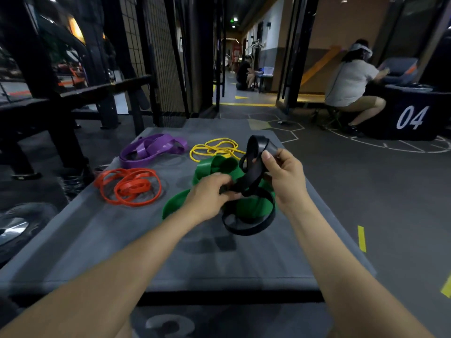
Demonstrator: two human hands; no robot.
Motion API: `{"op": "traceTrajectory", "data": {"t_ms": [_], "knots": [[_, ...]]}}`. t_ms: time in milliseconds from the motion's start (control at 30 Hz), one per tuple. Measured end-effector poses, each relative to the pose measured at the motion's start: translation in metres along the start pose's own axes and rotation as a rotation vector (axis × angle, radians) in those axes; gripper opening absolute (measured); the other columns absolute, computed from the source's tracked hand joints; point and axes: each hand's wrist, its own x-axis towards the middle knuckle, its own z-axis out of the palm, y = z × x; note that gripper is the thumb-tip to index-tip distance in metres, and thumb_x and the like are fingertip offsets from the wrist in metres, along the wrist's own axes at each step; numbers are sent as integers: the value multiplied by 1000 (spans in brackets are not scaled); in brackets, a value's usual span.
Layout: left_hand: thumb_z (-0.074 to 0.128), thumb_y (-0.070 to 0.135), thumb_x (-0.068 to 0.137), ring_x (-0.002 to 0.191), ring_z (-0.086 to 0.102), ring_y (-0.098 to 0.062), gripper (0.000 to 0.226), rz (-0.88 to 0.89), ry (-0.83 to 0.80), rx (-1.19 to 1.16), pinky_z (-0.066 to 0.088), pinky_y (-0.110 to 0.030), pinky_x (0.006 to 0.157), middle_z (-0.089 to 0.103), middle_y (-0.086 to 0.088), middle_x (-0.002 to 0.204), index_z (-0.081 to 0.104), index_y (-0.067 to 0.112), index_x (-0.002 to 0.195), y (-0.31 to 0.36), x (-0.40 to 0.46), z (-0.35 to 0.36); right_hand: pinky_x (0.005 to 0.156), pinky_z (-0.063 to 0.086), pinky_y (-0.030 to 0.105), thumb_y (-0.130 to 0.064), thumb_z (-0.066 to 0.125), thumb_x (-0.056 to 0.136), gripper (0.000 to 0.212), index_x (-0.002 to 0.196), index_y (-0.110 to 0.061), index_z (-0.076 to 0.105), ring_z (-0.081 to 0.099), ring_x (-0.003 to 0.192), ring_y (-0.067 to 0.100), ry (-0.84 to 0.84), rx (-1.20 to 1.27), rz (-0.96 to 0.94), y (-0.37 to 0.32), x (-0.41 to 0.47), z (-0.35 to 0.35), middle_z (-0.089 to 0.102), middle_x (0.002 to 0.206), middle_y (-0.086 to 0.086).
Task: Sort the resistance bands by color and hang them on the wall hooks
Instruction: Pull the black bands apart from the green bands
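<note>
I hold the black band (253, 189) in both hands above the grey padded platform (122, 240). It is a wide, flat, smooth strap of rubbery look, twisted into several loops. My right hand (285, 174) pinches an upper fold between thumb and curled fingers, and one loop stands up above that grip. My left hand (210, 195) grips the strap lower down, fingers curled round it; my left fingertips are hidden behind the strap. The lowest loop hangs down over the green band (214, 167); I cannot tell whether it touches.

The green band is the widest, a broad ribbon in soft curves, partly hidden under my hands and the black strap. To its left lies the orange band (129, 186), thin and coiled in overlapping rings. Farther back are the purple band (151, 150), medium wide and glossy, and the yellow band (217, 148), the thinnest, in loose squiggles. The four piles lie apart from one another, though the yellow nearly meets the green.

The platform's surface looks matte and slightly worn. Its near half lies bare, and its near edge drops to a dark gap. A faint numeral below that is cut off by the frame. Left of the platform stands a dark metal frame (73, 98); to the right is open dark floor (366, 191) with painted lines. No wall hooks are discernible.
</note>
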Motion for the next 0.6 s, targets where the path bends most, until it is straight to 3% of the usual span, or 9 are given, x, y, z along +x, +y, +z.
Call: {"op": "traceTrajectory", "data": {"t_ms": [100, 200, 300, 433, 533, 600], "knots": [[63, 11, 85, 69, 47, -16, 15, -30, -20, -278, 35, -31, 65, 52, -1, 72, 53, 16, 75, 22, 4, -24, 68, 49, 30, -11, 56, 92, 19, 74, -18, 54, 59, 71, 17, 18, -74, 14, -17, 15, 6, 59, 77, 6], [51, 11, 93, 69, 52, -11, 14, -68, -75, -554, 41, -25, 64, 53, -10, 76, 53, 11, 79, 45, 2, -52, 60, 48, 20, -10, 55, 92, 20, 75, -19, 52, 55, 71, 17, 21, -211, 29, -31, 20, 6, 57, 79, 6], [52, 18, 93, 45, 41, 4, 27, -70, -72, -476, 33, -18, 51, 48, 7, 56, 51, 15, 66, 51, -1, -73, 63, 44, 23, -5, 55, 91, 15, 80, -15, 55, 54, 68, 14, 7, -264, 32, -42, 15, 3, 59, 80, 7], [58, 14, 89, 45, 42, 7, 23, -108, -69, -474, 33, -13, 51, 50, 10, 57, 55, 19, 67, 51, -9, -73, 78, 46, 35, -2, 56, 90, 7, 91, -9, 59, 58, 80, 22, 23, -243, 30, -69, 8, 3, 62, 88, 12], [64, 4, 84, 45, 45, 9, 23, -115, -116, -475, 37, -7, 51, 54, 14, 50, 54, 17, 67, 55, -19, -64, 72, 47, 31, -9, 57, 91, 15, 78, -16, 57, 58, 77, 22, -9, -220, 64, -94, 2, 0, 62, 85, 11], [66, 2, 81, 46, 46, 8, 25, -119, -141, -443, 39, -10, 54, 54, 13, 53, 53, 17, 66, 59, -24, -56, 64, 46, 26, -10, 56, 92, 18, 76, -19, 57, 57, 69, 14, -75, -216, 82, -108, -5, 2, 60, 77, 3]]}}
